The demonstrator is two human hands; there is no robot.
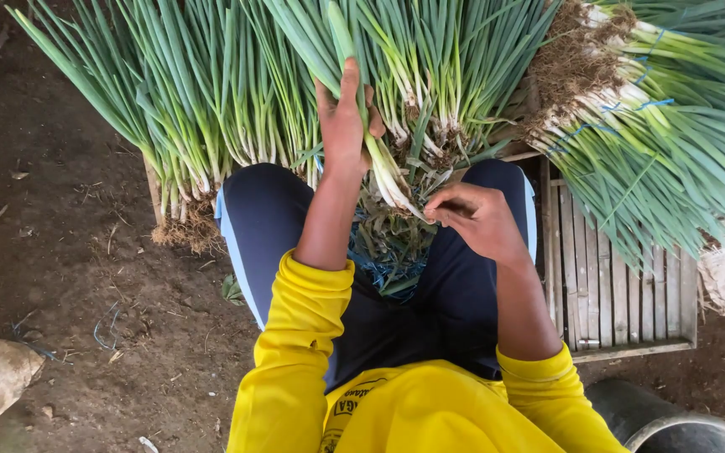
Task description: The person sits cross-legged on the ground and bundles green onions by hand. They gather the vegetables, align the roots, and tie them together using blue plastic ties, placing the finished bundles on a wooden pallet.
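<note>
Two bare hands work one green onion stalk [379, 159] over the lap: the left hand [341, 126] is clenched round its firm lower stem, the right hand [472, 220] pinches the white root end, which looks light, bendy and easily bruised.

A low wooden slatted pallet [614, 285] sits on the bare dirt floor [86, 252] and carries heaps of green onions: one pile [195, 101] spreads across its left end with the roots hanging over the edge, another [455, 75] lies in the middle, and a bundle tied with blue string [656, 117] lies across its right end, roots pointing left. Scraps of blue string [106, 327], dry stalk bits and small stones lie scattered on the floor to the left.
</note>
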